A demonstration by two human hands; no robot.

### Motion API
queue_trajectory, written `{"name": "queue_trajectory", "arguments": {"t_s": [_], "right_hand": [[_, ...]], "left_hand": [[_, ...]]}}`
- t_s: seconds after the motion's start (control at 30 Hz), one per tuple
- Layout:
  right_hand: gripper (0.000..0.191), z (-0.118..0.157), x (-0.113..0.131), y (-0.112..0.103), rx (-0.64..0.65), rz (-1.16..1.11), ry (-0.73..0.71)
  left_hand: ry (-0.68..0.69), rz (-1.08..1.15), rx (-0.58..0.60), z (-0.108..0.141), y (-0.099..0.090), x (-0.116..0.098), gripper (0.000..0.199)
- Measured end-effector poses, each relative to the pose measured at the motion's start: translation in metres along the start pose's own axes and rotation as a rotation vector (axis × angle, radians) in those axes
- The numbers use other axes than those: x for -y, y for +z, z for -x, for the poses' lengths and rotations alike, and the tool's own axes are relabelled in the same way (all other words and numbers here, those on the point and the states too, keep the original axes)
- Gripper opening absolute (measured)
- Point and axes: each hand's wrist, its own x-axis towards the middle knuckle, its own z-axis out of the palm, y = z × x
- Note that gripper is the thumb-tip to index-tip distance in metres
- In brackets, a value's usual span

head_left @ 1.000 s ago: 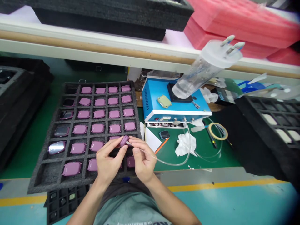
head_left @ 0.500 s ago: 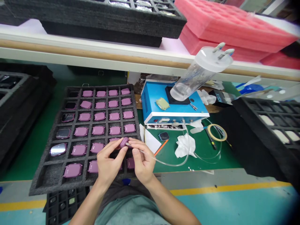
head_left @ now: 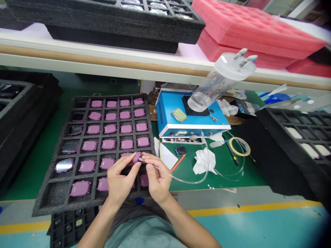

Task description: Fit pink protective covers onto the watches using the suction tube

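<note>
My left hand (head_left: 121,179) is closed on a purple watch case (head_left: 137,157), tilted up between thumb and fingers. In my right hand (head_left: 158,177) is the tip of a clear thin hose (head_left: 178,179), pinched and touching or very near the case; the exact contact is too small to tell. The hose curves right and up to the front of a blue machine (head_left: 165,113). Below both hands lies a dark grey foam tray (head_left: 55,194) with several purple watch cases (head_left: 87,165) in its compartments. Dark-faced pieces (head_left: 69,147) fill much of its left column.
On the blue machine stand a clear cylinder (head_left: 210,86) and a pale green case (head_left: 179,115). A crumpled tissue (head_left: 204,161), a roll of tape (head_left: 239,146) and an orange stick (head_left: 178,163) lie rightward. Overhead, a shelf (head_left: 103,63) carries black foam trays and pink foam (head_left: 253,27).
</note>
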Motion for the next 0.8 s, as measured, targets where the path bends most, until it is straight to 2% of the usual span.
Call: {"name": "queue_trajectory", "arguments": {"t_s": [0.8], "right_hand": [[0.020, 0.0001, -0.0010, 0.0002, 0.000, 0.008, -0.011]], "left_hand": [[-0.005, -0.008, -0.013, -0.0002, 0.0000, -0.0011, 0.024]]}}
